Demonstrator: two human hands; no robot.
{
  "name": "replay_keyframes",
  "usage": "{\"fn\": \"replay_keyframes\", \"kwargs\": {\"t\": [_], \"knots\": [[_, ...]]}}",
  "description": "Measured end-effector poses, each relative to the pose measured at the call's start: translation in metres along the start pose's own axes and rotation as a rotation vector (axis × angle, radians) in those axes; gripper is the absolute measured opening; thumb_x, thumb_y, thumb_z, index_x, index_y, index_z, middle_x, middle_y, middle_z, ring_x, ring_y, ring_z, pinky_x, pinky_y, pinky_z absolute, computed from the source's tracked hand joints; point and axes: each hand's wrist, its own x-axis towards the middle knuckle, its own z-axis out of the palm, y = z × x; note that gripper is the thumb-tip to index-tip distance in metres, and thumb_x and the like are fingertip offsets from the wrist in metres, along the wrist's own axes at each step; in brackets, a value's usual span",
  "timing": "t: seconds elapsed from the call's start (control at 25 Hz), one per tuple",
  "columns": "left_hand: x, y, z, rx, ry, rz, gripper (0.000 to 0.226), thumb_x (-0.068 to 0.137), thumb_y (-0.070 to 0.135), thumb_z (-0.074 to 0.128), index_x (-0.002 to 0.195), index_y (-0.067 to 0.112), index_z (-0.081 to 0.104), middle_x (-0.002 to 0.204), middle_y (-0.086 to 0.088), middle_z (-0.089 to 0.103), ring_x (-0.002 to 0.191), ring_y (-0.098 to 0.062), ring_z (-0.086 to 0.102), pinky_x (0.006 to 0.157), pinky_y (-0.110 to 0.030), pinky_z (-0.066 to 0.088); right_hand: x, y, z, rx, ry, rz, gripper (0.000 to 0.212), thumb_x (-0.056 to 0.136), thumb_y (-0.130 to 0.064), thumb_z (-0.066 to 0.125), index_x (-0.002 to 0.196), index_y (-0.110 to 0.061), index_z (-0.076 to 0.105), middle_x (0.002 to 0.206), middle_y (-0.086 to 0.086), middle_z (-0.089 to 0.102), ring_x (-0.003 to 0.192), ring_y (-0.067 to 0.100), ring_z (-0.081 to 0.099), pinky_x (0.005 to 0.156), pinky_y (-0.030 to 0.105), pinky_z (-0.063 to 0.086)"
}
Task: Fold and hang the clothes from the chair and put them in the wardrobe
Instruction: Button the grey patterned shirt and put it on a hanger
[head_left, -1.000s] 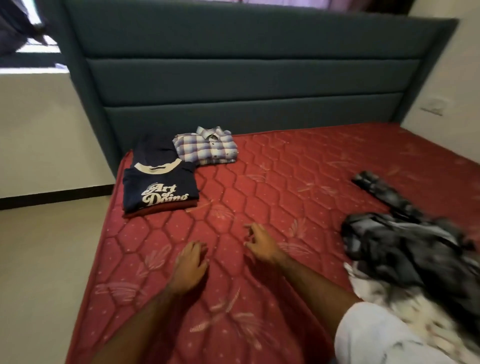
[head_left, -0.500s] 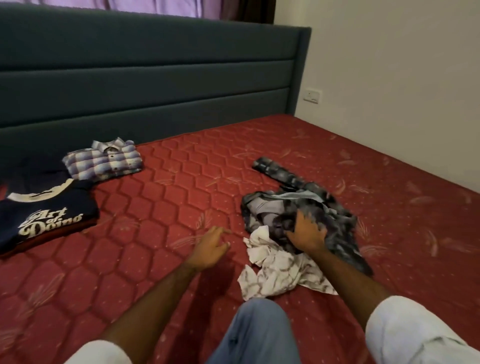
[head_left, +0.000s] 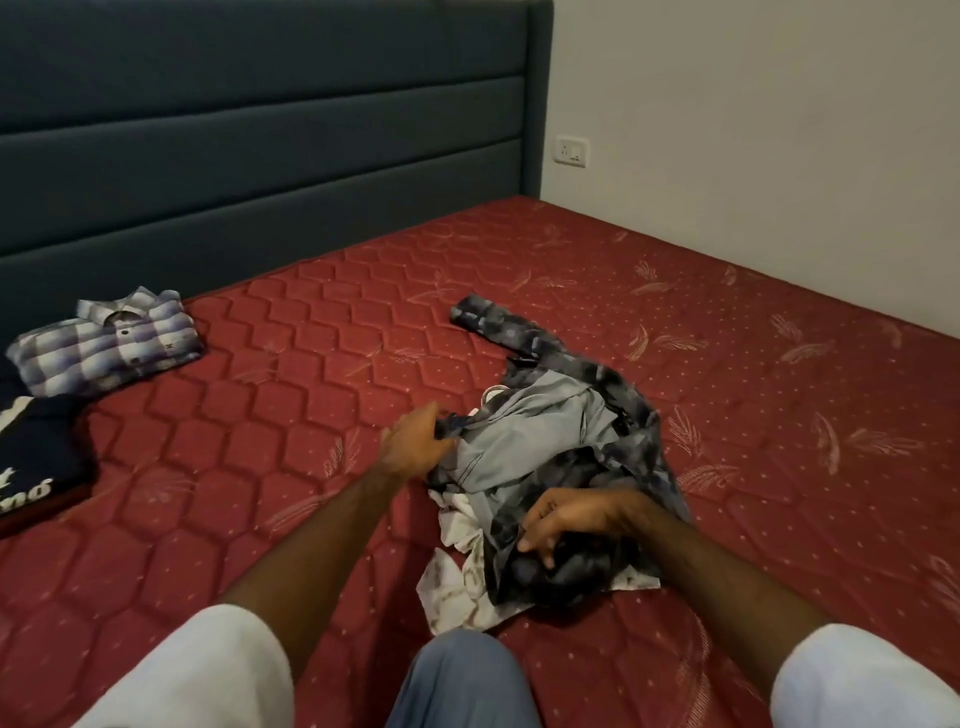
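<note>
A crumpled grey and black patterned shirt (head_left: 561, 436) lies in a heap on the red mattress (head_left: 779, 415), on top of a white marbled garment (head_left: 462, 582). My left hand (head_left: 415, 441) grips the shirt's left edge. My right hand (head_left: 571, 519) has its fingers curled round a dark bunch of the same shirt at the near side. A folded purple plaid shirt (head_left: 109, 343) and a folded navy printed T-shirt (head_left: 41, 457) sit at the far left of the mattress.
A dark teal padded headboard (head_left: 260, 156) runs along the back. A pale wall with a white socket (head_left: 571, 150) bounds the right side. My knee in blue trousers (head_left: 462, 680) is at the bottom edge.
The view swung right from the folded clothes to the heap. My left hand reached across and took the shirt's left edge. My right hand shifted to the near side and grasped it.
</note>
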Motion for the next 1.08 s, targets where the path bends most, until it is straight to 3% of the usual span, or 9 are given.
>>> {"fn": "replay_keyframes", "kwargs": {"t": [0.12,0.28,0.36,0.48,0.6,0.76,0.84,0.96,1.08], "knots": [[0.004,0.003,-0.011,0.041,0.214,0.021,0.018,0.1,0.039,0.056,0.089,0.025,0.061,0.088,0.002,0.067,0.089,-0.024,0.064,0.085,-0.042,0.048,0.003,-0.002,-0.002,0.064,0.023,-0.023,0.024,0.095,-0.033,0.07,0.078,-0.016,0.072,0.078,0.009,0.072,0.075,0.014,0.067,0.082,0.026,0.049],[-0.015,0.025,-0.071,-0.468,0.406,0.213,0.025,0.1,0.022,0.051,0.076,0.027,0.055,0.069,0.012,0.055,0.068,-0.005,0.05,0.068,-0.032,0.04,0.006,-0.04,-0.021,0.184,0.517,-0.228,0.021,0.098,-0.014,0.067,0.116,-0.004,0.066,0.09,0.016,0.07,0.08,0.024,0.07,0.081,0.047,0.061],[-0.032,0.052,-0.109,-0.671,0.423,0.256,0.022,0.103,0.016,0.053,0.084,0.017,0.065,0.075,0.01,0.061,0.071,-0.005,0.054,0.071,-0.032,0.046,0.006,-0.075,-0.029,0.087,0.747,-0.318,0.053,0.092,-0.014,0.075,0.139,-0.014,0.05,0.107,0.011,0.067,0.086,0.021,0.07,0.086,0.056,0.058],[-0.065,0.099,-0.159,-0.869,0.313,0.378,0.017,0.103,0.013,0.056,0.1,0.003,0.07,0.089,-0.003,0.072,0.082,-0.013,0.066,0.073,-0.028,0.054,0.006,-0.132,-0.029,-0.092,0.812,-0.425,0.115,0.073,-0.046,0.09,0.159,-0.03,0.015,0.151,-0.004,0.043,0.129,0.012,0.056,0.102,0.035,0.054],[-0.106,0.127,-0.205,-0.884,0.117,0.48,0.025,0.098,0.007,0.063,0.121,0.0,0.066,0.111,-0.01,0.073,0.1,-0.018,0.07,0.088,-0.028,0.057,-0.003,-0.19,-0.027,-0.192,0.909,-0.507,0.078,0.082,-0.054,0.076,0.147,-0.024,0.045,0.14,-0.004,0.06,0.122,0.012,0.062,0.092,0.028,0.055],[-0.148,0.115,-0.255,-0.507,0.023,0.537,0.076,0.081,-0.009,0.078,0.147,0.01,0.046,0.138,-0.007,0.06,0.122,-0.007,0.06,0.102,-0.022,0.049,-0.017,-0.263,-0.031,-0.137,1.094,-0.61,0.021,0.093,-0.013,0.06,0.108,-0.004,0.072,0.103,0.005,0.075,0.082,0.007,0.066,0.071,0.029,0.052],[-0.16,0.088,-0.273,-0.352,0.078,0.484,0.083,0.074,-0.004,0.076,0.146,0.02,0.042,0.13,-0.005,0.06,0.116,-0.008,0.063,0.1,-0.029,0.052,-0.026,-0.302,-0.026,0.009,1.179,-0.647,0.025,0.088,-0.017,0.055,0.103,-0.006,0.072,0.102,0.007,0.076,0.089,0.014,0.07,0.077,0.036,0.055],[-0.196,0.06,-0.304,-0.387,0.32,0.41,0.052,0.073,0.012,0.071,0.121,0.027,0.059,0.116,-0.003,0.069,0.104,-0.014,0.067,0.097,-0.042,0.055,-0.039,-0.363,-0.022,-0.105,1.234,-0.714,0.046,0.088,-0.019,0.058,0.134,-0.015,0.061,0.135,0.007,0.064,0.126,0.022,0.057,0.11,0.032,0.043],[-0.238,0.045,-0.354,-0.588,0.626,0.479,0.015,0.079,0.012,0.069,0.093,0.016,0.069,0.085,0.011,0.071,0.079,-0.003,0.061,0.076,-0.025,0.052,-0.054,-0.404,-0.032,-0.179,1.202,-0.725,0.06,0.092,-0.01,0.061,0.15,-0.013,0.044,0.147,0.011,0.052,0.135,0.024,0.049,0.107,0.027,0.038]]}}
